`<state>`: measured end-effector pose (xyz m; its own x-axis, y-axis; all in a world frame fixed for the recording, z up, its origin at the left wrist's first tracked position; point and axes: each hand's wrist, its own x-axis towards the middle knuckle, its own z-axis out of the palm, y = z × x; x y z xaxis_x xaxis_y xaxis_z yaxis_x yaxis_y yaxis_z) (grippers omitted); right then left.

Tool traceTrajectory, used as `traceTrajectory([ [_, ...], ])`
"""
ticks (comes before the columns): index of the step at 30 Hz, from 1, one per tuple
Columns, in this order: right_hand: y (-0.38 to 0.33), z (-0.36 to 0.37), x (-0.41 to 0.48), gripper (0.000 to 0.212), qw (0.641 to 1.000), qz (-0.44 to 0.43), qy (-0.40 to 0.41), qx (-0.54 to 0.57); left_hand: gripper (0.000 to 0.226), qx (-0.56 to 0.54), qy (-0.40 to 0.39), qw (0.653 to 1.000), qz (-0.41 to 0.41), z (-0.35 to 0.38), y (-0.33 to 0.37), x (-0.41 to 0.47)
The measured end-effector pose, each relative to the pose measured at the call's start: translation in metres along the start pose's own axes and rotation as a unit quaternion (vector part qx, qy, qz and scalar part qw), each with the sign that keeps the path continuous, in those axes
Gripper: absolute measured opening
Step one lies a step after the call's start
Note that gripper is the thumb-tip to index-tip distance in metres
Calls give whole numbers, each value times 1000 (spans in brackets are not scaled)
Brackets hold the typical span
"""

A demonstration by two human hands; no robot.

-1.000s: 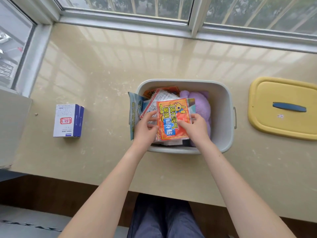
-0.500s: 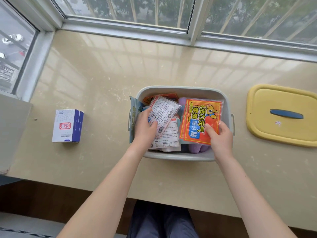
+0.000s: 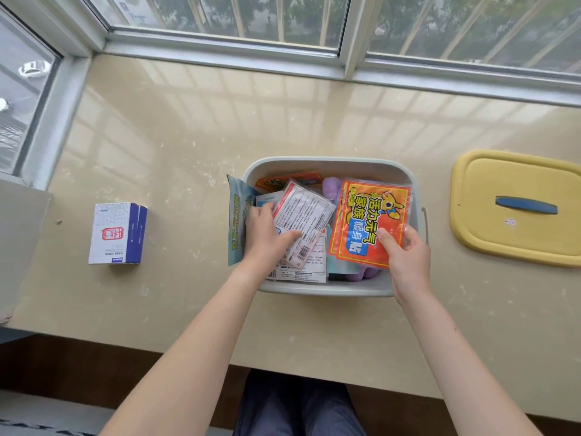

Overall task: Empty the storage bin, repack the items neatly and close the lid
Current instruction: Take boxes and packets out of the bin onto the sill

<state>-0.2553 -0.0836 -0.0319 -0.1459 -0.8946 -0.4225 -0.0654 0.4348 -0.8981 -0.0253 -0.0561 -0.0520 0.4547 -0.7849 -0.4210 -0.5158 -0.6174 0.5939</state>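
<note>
A grey storage bin [image 3: 330, 163] stands open on the beige sill, stuffed with flat packets and a purple plush [image 3: 331, 187]. My right hand [image 3: 405, 256] is shut on an orange packet [image 3: 367, 221] with a yellow cartoon animal, held over the bin's right half. My left hand [image 3: 267, 237] grips a white printed packet [image 3: 303, 212] in the bin's left half. A pale blue packet [image 3: 236, 215] sticks up over the left rim. The yellow lid [image 3: 515, 240] with a blue handle lies to the right of the bin.
A white and blue box [image 3: 118, 232] lies on the sill [image 3: 188, 136] to the left. Window frames run along the back and left edges. The sill's front edge is close to my body, with my dark trousers below it.
My right hand has carried the orange packet from the left middle of the bin to its right side. My left hand has shifted onto the white printed packet.
</note>
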Motion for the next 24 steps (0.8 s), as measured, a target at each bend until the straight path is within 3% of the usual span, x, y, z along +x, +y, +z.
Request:
traceTrajectory([
  [4,-6,-6,-4,13,1000,0,10,2,11,-118,-7,993,12,-11,5,-6],
  [6,-11,-10,-6,14,1000,2,13,5,1,-173,-34,984,2,-20,9,-9],
  [10,-16,-18,-10,13,1000,5,19,14,9,-195,-83,977,13,-38,17,-11],
  [16,-12,-22,-14,13,1000,7,12,13,9,13,-155,985,73,-30,4,-8],
  [24,-5,-17,-18,11,1000,16,10,7,41,140,-124,970,156,-15,-13,-10],
])
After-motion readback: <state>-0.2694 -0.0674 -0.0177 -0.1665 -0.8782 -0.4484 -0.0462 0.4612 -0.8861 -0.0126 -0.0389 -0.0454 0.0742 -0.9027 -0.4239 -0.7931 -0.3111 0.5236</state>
